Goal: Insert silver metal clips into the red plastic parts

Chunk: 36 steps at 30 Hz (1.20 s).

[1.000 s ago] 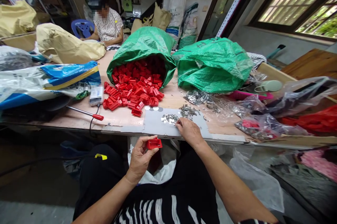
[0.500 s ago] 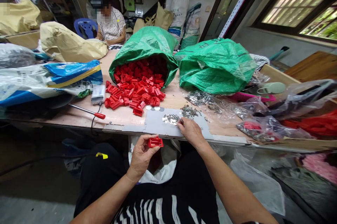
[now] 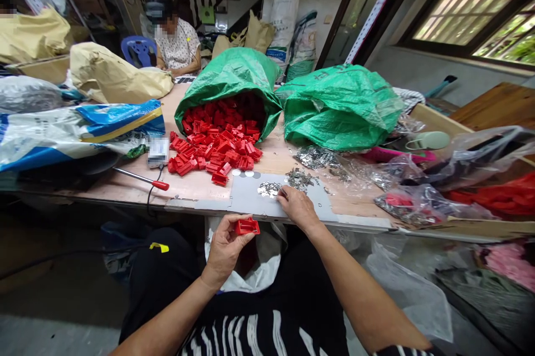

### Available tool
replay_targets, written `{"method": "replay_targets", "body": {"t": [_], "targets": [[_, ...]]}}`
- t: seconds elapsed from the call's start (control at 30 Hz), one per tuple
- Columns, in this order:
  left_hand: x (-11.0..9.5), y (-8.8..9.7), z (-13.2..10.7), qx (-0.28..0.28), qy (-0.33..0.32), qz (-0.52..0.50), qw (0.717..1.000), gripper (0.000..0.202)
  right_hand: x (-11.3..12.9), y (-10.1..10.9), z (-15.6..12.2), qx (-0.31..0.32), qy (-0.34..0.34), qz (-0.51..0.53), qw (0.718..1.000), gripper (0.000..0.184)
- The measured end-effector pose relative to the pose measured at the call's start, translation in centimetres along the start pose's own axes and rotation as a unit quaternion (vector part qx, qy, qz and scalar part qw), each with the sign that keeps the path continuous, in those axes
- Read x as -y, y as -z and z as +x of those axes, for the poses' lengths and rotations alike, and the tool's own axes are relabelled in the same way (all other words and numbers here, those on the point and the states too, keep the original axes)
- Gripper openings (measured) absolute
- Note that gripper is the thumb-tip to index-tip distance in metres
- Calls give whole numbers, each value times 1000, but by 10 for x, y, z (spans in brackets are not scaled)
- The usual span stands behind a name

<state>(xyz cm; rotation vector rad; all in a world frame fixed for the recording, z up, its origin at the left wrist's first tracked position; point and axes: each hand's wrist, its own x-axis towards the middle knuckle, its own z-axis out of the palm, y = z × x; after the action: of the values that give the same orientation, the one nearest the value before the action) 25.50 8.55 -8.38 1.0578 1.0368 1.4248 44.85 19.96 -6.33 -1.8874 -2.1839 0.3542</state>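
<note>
My left hand (image 3: 224,249) clamps a red plastic clip (image 3: 246,227) cavity-up, facing me; my right hand (image 3: 297,206), fingertips together, works the heaped metal pieces (image 3: 270,189).

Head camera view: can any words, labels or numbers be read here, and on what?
Nothing is legible.
Right green sack: dark marks on top, too blurred.
White sacks at the back: blue print, too small.
Card beside the red pile: blurred out.
Red part in the left hand: no marking seen.
</note>
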Motion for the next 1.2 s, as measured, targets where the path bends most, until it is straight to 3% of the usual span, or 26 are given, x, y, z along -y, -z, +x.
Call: {"method": "replay_targets", "body": {"t": [0.13,0.27,0.37,0.5,0.63,0.73,0.93,1.03,1.2], "targets": [[-1,-2,2,-2,48,-75,996,35,-6,8,-4,-6,41,77,996,10],[-8,-6,4,0,130,-185,974,40,-5,10,-16,-20,98,207,973,13],[-14,-7,6,-2,162,-215,963,48,2,13,-28,-11,100,244,965,12],[-17,-7,10,-4,174,-248,953,53,19,18,-41,50,107,323,939,15],[-17,-9,12,0,182,-269,946,52,32,17,-49,11,182,326,928,12],[-18,-11,12,5,188,-277,942,52,38,14,-55,40,180,352,918,14],[-20,-10,14,8,212,-294,932,50,39,10,-59,57,189,394,898,13],[-20,-8,15,16,218,-301,928,48,36,11,-58,94,208,401,887,12],[-19,-8,14,45,189,-278,941,41,32,12,-60,143,211,421,871,8]]}}
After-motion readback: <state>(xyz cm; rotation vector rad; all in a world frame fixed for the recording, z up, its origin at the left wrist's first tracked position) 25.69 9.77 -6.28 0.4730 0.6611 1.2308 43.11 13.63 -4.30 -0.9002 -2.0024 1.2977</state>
